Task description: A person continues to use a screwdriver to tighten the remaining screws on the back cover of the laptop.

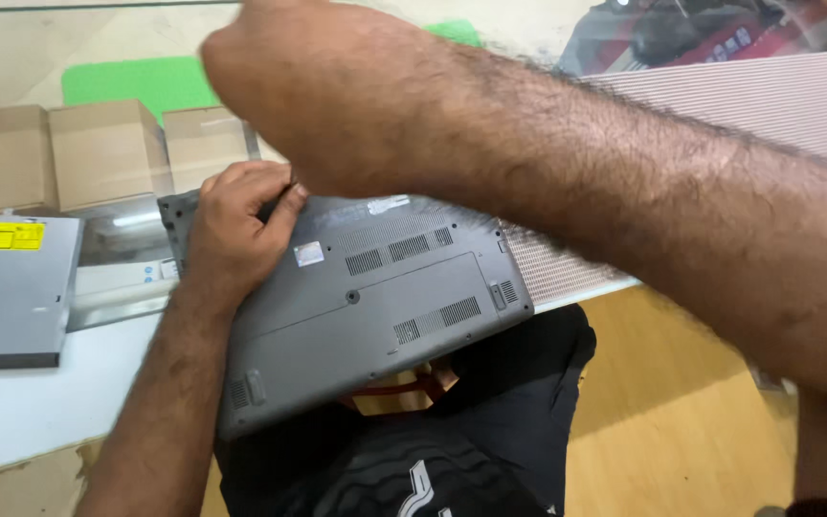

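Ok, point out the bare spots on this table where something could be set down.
Free: the white tabletop in front of the flat grey drive, left of the left forearm; and the ribbed mat beyond the right arm. Crowded: the back-left, where cardboard boxes stand in a row, and the middle, where the upturned laptop overhangs the edge under the left hand.

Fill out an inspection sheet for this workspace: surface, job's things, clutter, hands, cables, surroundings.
Surface: white table with a ribbed mat on its right part.
Job's things: grey laptop upside down, overhanging the table edge above the lap.
Clutter: grey optical drive with a yellow label, at left; three cardboard boxes behind it.
Hands: left hand grips the laptop's far left corner; right hand raised above it, fist closed, whether it holds anything cannot be told.
Cables: nothing seen.
Surroundings: wooden floor; green patch behind the boxes.
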